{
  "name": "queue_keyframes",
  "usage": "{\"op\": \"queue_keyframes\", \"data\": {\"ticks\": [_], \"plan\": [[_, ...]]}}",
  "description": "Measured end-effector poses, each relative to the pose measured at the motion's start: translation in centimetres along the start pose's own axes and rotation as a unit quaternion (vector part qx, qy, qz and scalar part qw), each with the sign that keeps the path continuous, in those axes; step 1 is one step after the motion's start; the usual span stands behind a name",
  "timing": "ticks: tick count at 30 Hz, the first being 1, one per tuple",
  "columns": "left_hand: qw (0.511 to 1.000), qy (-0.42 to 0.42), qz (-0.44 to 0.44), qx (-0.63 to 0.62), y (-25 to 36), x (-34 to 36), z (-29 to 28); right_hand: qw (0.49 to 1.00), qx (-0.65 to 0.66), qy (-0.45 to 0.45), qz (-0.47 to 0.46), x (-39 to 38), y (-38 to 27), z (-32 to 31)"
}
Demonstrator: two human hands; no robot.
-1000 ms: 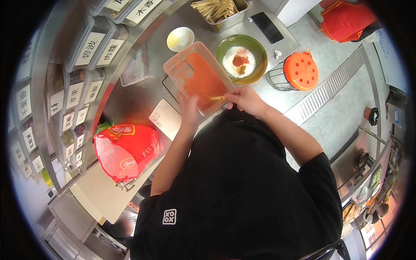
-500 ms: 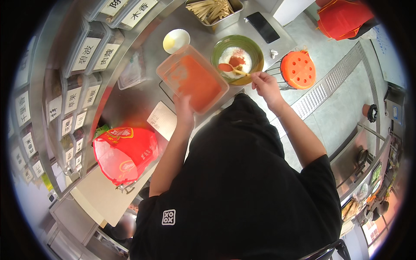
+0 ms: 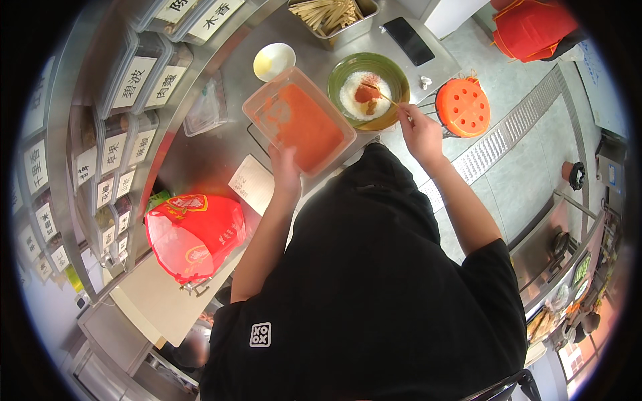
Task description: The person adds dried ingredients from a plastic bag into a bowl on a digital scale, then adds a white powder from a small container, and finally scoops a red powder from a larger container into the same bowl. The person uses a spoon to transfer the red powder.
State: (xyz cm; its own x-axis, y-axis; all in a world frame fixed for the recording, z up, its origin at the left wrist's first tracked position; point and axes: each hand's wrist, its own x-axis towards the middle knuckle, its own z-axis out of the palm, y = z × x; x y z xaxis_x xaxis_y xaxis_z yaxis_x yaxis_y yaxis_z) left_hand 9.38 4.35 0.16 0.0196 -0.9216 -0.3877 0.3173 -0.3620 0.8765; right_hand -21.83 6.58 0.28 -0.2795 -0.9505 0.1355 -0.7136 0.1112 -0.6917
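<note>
My left hand (image 3: 286, 170) grips the near edge of a clear plastic container (image 3: 251, 110), which is tilted and holds orange-red powder (image 3: 307, 127). To its right stands a green bowl (image 3: 399, 80) with white powder (image 3: 353, 97) in it and a mound of red powder (image 3: 365, 92) on top. A small brown patch lies beside the red. My right hand (image 3: 421, 134) pinches the thin handle of a spoon (image 3: 386, 96) over this bowl. The spoon's head is turned edge-on above the red mound, so whether anything is left in it cannot be seen.
Behind the container sits a small white bowl (image 3: 274, 61) with something yellow inside. A metal tray of wooden sticks (image 3: 331, 17) and a black phone (image 3: 406, 41) lie farther back. An orange stool (image 3: 462, 107) stands right. Left are a notebook (image 3: 252, 184), a red bag (image 3: 200, 230) and labelled spice boxes (image 3: 134, 77).
The spoon, loaded with red powder before, has turned over above the green bowl, and the red mound there is larger. My left hand and the container stay nearly where they were.
</note>
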Motion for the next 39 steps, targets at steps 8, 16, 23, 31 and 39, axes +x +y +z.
{"op": "queue_keyframes", "data": {"ticks": [8, 16, 23, 31, 39], "plan": [[0.995, -0.010, 0.023, 0.094, -0.2, -0.3, -0.2, 0.942, 0.223, -0.251, 0.030, -0.5, -5.7, -0.5], [0.996, -0.012, 0.050, 0.069, -0.7, -0.6, 0.3, 0.941, 0.088, -0.324, -0.028, -1.1, -7.4, 0.0], [0.994, -0.024, 0.054, 0.090, -0.4, -0.6, 0.5, 0.894, 0.229, -0.360, 0.138, -1.3, -6.8, 0.6], [0.998, -0.025, -0.010, 0.063, -1.4, 0.4, -0.6, 0.824, 0.369, -0.317, 0.291, 0.0, -4.7, -0.8], [0.998, -0.025, -0.007, 0.059, -1.3, 0.4, -0.6, 0.888, 0.359, -0.141, 0.251, 0.8, 0.2, -0.9]]}}
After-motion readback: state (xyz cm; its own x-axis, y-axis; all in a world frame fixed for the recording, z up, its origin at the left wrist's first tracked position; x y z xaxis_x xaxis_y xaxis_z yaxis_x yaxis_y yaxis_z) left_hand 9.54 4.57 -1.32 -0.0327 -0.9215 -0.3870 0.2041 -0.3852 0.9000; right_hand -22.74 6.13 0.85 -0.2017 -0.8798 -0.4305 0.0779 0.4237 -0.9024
